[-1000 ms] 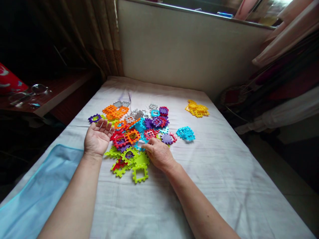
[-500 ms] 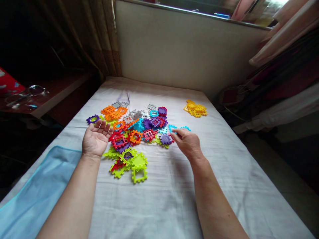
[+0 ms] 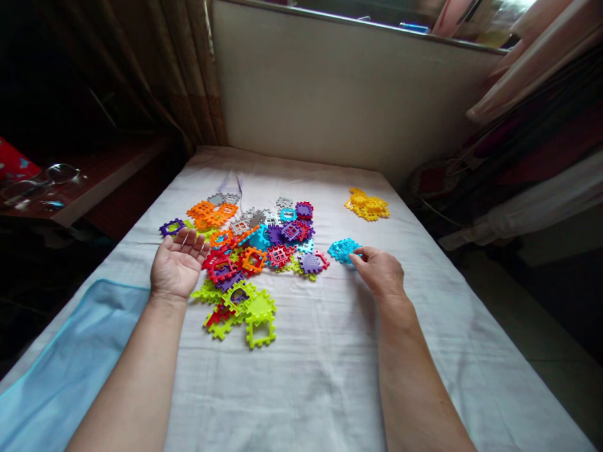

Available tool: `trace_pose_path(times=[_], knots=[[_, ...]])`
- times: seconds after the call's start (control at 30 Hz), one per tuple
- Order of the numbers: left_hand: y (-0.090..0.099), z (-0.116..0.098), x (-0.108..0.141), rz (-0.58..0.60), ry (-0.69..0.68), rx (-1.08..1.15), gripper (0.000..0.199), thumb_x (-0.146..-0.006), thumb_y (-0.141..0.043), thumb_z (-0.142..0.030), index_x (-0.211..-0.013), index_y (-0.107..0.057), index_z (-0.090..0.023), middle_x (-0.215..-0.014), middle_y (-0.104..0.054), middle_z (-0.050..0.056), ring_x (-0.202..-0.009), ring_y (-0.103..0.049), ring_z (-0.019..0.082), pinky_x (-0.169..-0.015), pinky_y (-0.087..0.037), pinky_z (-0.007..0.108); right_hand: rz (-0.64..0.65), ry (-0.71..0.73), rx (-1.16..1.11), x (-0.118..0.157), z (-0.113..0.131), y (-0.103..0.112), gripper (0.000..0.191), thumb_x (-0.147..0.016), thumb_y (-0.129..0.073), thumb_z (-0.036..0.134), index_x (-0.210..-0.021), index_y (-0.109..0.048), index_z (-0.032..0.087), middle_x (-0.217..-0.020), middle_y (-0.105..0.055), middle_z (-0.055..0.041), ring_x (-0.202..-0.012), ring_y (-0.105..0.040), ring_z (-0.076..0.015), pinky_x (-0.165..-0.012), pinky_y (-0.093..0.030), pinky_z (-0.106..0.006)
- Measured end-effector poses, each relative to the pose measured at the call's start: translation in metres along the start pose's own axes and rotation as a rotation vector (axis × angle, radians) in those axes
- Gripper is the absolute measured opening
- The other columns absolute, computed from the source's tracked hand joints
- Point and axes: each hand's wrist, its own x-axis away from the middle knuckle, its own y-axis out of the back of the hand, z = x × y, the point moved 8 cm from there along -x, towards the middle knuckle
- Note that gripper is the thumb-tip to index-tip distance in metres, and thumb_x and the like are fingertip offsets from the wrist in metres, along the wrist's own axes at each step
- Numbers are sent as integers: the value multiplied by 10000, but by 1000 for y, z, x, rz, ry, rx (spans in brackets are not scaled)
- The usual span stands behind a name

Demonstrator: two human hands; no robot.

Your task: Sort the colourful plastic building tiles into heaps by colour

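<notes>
While the pale sheet [image 3: 306,389] takes up most of the view, can't tell whether a bed or a table is under it. Mostly flat, light creasing, near side brighter than far. Far edge runs up to the cream wall [image 3: 353,100], which is capped by a narrow ledge with a window-like opening above. Right side: hanging fabrics [image 3: 532,75], pink and white plus dark ones, over a dim floor [image 3: 537,314]. Left side: brown curtain [image 3: 188,75] in vertical folds, then a dark wood side table [image 3: 132,154]. Light blue cloth [image 3: 80,351] lies on the sheet's near left corner, partly behind the left forearm.

Mixed heap of notched plastic tiles [image 3: 279,255] sits left of centre: orange, grey, red, purple, blue, with lime green nearest the wearer. Left hand [image 3: 175,270]: open, palm up, fingers slightly curled, at the heap's left edge. Right hand [image 3: 382,275]: thumb and fingers drawn together at the near right edge of the blue pile; can't tell if a tile is gripped. Yellow pile [image 3: 370,208] is farther back, well apart from the heap. Blue pile [image 3: 343,250] is between heap and right hand. On the side table: glasses [image 3: 63,174] beside a red patterned item [image 3: 16,162], cut off by the frame.
</notes>
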Motion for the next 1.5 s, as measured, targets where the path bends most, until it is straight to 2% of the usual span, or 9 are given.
trace_pose_path(times=[0.17,0.37,0.53,0.73,0.9,1.03,1.17,1.3,1.5], knots=[[0,-1,-1,14,-7,-15,193,-885,-528,-353,-819,-672,-243,-854,-742,26,-844,-714,169,-791,-593,324,-75,75,-68,5,17,6,299,-875,-550,424,-1027,-765,282,-914,-761,-36,-807,-679,-207,-679,-465,-290],[0,-1,-1,13,-2,9,188,-881,-533,-339,-838,-675,-224,-847,-742,22,-824,-710,162,-787,-592,332,-103,512,-232,37,93,-13,333,-908,-570,345,-1187,-698,214,-1216,-686,-103,-1124,-616,-230,-963,-456,-336],[0,-1,0,13,-1,-7,184,-872,-540,-352,-825,-671,-231,-843,-741,29,-825,-710,166,-785,-588,326,-17,642,-184,65,128,-32,398,-900,-621,400,-1261,-658,236,-1309,-637,-119,-1214,-559,-278,-1005,-429,-411],[2,0,-1,11,0,6,161,-851,-572,-352,-841,-672,-225,-859,-742,25,-817,-707,165,-796,-588,341,166,654,-242,73,134,-30,259,-956,-537,399,-923,-763,278,-990,-743,-40,-923,-670,-183,-827,-488,-285],[2,0,-1,1,-1,28,171,-871,-543,-333,-835,-671,-226,-870,-745,30,-822,-709,171,-778,-592,336,-28,688,-237,75,140,-31,354,-906,-612,404,-1214,-684,245,-1357,-603,-126,-1237,-546,-268,-1023,-420,-407],[-1,0,1,-8,13,28,187,-880,-538,-342,-830,-667,-217,-854,-739,26,-802,-708,161,-754,-592,318,20,764,-203,82,148,-43,437,-904,-619,446,-1305,-629,271,-1399,-573,-127,-1272,-523,-282,-1036,-395,-453],[-1,-1,3,-30,21,53,202,-895,-516,-323,-830,-671,-212,-840,-739,28,-797,-708,161,-747,-593,320,102,823,-256,87,154,-39,256,-959,-547,410,-1051,-752,286,-1151,-717,-59,-1064,-641,-201,-946,-428,-341],[-1,-1,2,-27,18,61,210,-901,-509,-319,-832,-674,-207,-846,-739,32,-805,-708,161,-752,-590,319,218,905,-326,95,160,-36,315,-968,-541,355,-765,-757,248,-878,-751,-18,-848,-668,-138,-792,-449,-233],[0,0,1,-18,13,49,203,-889,-534,-340,-841,-672,-199,-842,-731,25,-802,-702,154,-767,-581,319,135,622,-324,71,153,-35,187,-929,-571,295,-973,-746,245,-1008,-747,-24,-888,-670,-150,-805,-464,-243]])
